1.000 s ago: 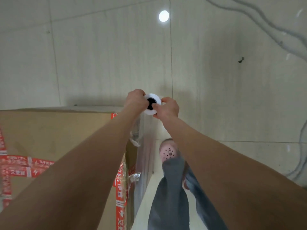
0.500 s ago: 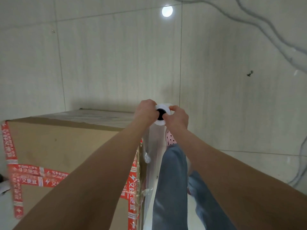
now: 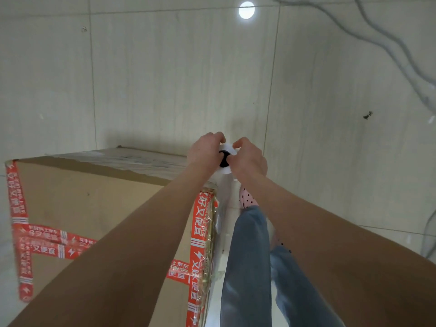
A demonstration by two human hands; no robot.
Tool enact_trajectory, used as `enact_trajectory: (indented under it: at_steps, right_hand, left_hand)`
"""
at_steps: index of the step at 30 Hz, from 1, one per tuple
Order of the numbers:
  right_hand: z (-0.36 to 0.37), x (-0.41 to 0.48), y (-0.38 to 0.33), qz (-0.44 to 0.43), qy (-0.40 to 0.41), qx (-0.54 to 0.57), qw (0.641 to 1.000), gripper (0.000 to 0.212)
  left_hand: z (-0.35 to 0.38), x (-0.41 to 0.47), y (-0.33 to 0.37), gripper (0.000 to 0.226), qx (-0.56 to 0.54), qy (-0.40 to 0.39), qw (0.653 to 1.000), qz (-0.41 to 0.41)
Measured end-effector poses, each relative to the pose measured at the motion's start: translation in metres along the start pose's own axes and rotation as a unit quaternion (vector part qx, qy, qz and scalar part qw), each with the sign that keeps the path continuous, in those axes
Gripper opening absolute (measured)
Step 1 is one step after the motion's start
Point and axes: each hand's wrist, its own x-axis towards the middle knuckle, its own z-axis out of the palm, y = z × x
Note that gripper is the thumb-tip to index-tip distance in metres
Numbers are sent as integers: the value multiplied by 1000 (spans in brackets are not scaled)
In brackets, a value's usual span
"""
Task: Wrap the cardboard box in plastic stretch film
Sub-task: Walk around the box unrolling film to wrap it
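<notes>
Head cam: both hands, left hand (image 3: 204, 151) and right hand (image 3: 249, 156), pinch the top of the upright film roll (image 3: 226, 159) just off the cardboard box (image 3: 94, 204) corner; slack could let the film (image 3: 220, 215) bunch, or the roll might tip if either pinch slips.

Light: soft and even, fairly bright, with a greenish-grey cast.
Glare: one round white reflection (image 3: 246, 10) on the glossy floor tiles (image 3: 165, 79).
Shadow: a faint dark patch beyond my hands and box.
Blur: my forearms look soft up close.
Edges: tile lines bow outward.
</notes>
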Motion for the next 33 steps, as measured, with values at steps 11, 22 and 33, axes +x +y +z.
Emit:
enact_trajectory:
  at_steps: [11,22,33]
  right_hand:
    - [-13,10,-6,-2,34,54,998,29]
    - [-1,12,-22,36,31,118,992,35]
    - [-11,24,-33,-18,41,19,999,33]
  left_hand:
    - [-1,4,10,12,-176,78,974,-122]
    - [-12,13,-2,32,-206,4,965,-165]
    - [-28,38,0,14,-51,62,996,45]
